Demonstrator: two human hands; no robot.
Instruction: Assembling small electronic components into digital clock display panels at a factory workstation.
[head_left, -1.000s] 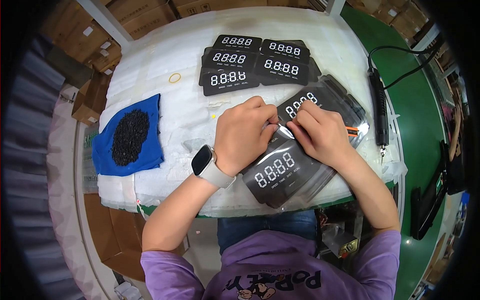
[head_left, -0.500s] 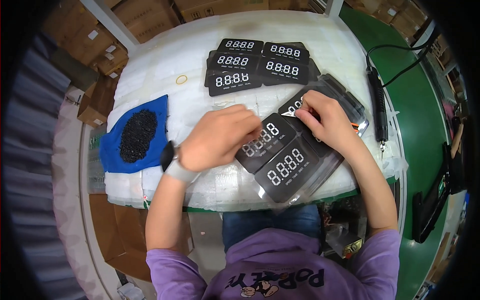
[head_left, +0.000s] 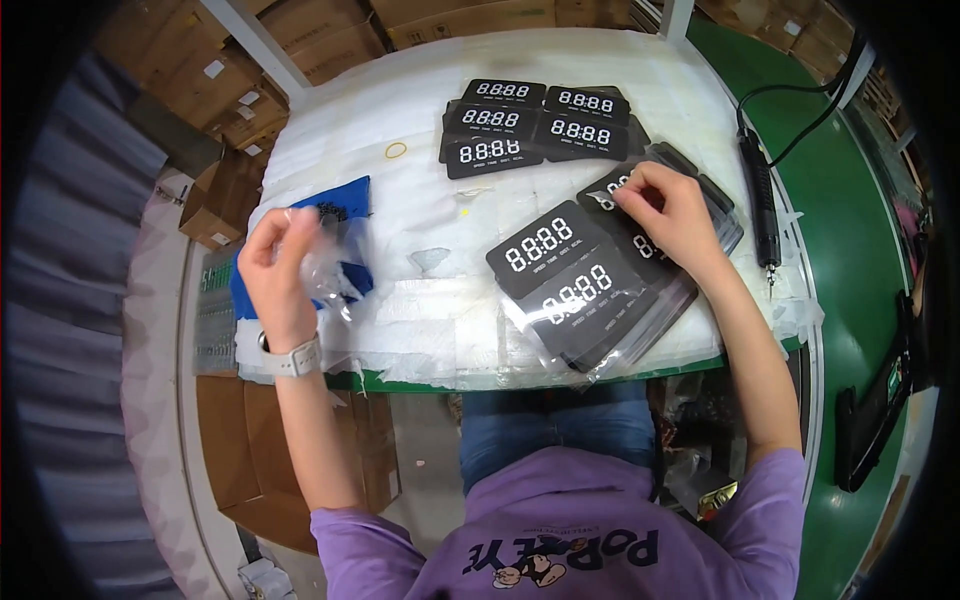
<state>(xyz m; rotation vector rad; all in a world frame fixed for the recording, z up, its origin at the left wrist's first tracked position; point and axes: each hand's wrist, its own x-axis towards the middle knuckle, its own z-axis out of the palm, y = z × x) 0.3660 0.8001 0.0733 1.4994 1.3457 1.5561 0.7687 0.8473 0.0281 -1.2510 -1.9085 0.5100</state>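
Observation:
My left hand (head_left: 278, 262) is closed on a crumpled clear plastic film (head_left: 338, 268), held over the blue cloth (head_left: 245, 295). A pile of small black pieces (head_left: 332, 211) on that cloth is mostly hidden behind the hand. My right hand (head_left: 672, 212) is pinched at the upper edge of a stack of black display panels (head_left: 650, 255). A small pale tip shows at its fingertips; what it belongs to I cannot make out. Left of this hand lie two black panels with white digits, the upper panel (head_left: 545, 245) and the lower panel (head_left: 585, 295), above clear plastic sheeting.
More black display panels (head_left: 492, 122) lie in overlapping rows at the far middle. A yellow rubber band (head_left: 397, 150) rests left of them. A black corded electric screwdriver (head_left: 760, 205) lies along the right edge of the white-covered table (head_left: 420, 330). Cardboard boxes (head_left: 320, 40) stand behind.
My left hand has moved left, from the panels to the blue cloth, with clear film now visible in it. My right hand stays at the panel stack. The view has shifted slightly.

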